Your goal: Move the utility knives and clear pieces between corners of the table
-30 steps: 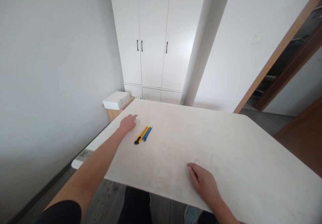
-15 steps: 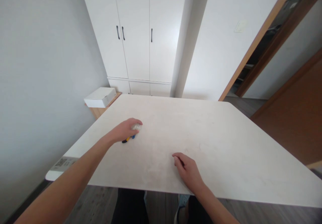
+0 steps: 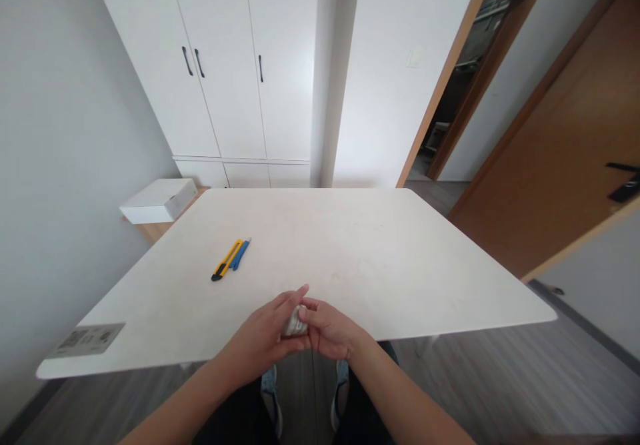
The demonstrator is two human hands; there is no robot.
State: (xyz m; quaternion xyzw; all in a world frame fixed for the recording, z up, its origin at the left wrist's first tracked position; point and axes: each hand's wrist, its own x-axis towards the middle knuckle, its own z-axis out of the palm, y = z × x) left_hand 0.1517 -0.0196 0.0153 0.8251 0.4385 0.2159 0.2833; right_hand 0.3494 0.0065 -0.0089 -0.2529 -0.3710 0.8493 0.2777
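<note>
At the front edge of the white table, my left hand [image 3: 270, 328] is closed around a small white bundle [image 3: 295, 323] that looks like a coil. The fingers hide most of it, so I cannot tell exactly what it is. My right hand [image 3: 327, 328] grips the bundle from the other side, its thumb pressing on the top. Farther off on the left lie a yellow and black utility knife [image 3: 228, 259] and a slim blue cutter [image 3: 240, 255], side by side and touching.
The white table [image 3: 350, 245] has a printed label [image 3: 89, 340] at its front left corner. Beyond the left edge, a white box [image 3: 159, 199] sits on a wooden surface. White cabinets [image 3: 225, 65] stand behind, and a brown door [image 3: 560, 145] is at the right.
My left hand has carried the white bundle from beside the knives to the table's front edge. My right hand has moved left and taken hold of it too. The view has turned right.
</note>
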